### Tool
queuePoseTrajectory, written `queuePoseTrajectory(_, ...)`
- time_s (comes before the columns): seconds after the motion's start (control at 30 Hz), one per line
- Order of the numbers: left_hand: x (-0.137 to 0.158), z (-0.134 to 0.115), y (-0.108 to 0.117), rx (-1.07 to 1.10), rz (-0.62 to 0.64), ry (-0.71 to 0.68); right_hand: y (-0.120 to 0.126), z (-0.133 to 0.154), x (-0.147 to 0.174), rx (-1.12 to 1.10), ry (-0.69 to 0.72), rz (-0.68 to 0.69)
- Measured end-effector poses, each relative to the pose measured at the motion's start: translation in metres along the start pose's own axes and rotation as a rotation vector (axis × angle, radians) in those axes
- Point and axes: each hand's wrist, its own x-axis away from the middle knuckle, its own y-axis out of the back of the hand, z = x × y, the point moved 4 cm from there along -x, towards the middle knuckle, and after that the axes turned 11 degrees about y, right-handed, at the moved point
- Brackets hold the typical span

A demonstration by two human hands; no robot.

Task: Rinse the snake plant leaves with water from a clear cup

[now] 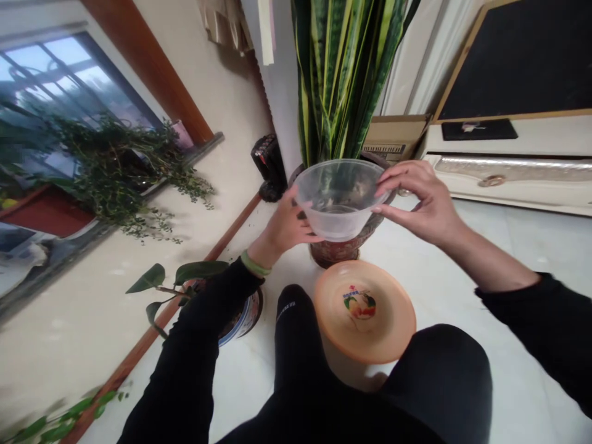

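Observation:
I hold a clear plastic bowl with both hands, a little water at its bottom. My left hand grips its left side and my right hand pinches its right rim. The bowl hangs in front of a tall snake plant in a reddish patterned pot. Below it on the white floor lies an orange plastic basin with a peach picture in its middle. My knees in black trousers are at the bottom.
A small broad-leaved plant in a patterned pot stands under my left arm. A trailing bush hangs by the window. A cardboard box and a cream cabinet are at the right; a black object rests near the wall.

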Motion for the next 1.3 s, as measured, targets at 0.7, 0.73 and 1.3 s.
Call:
queuePoseTrajectory(0.7, -0.137, 0.015, 0.044, -0.852, -0.562, -1.149, 0.005, -0.063, -0.087, -0.284, -0.358, 0.487)
queuePoseTrajectory(0.73, -0.138, 0.015, 0.044, -0.844, -0.553, -1.150, 0.001, -0.064, -0.089, -0.285, -0.363, 0.499)
queuePoseTrajectory(1.3, -0.139, 0.015, 0.042, -0.793, -0.523, -1.148, -0.038, -0.063, -0.121, -0.204, -0.527, 0.576)
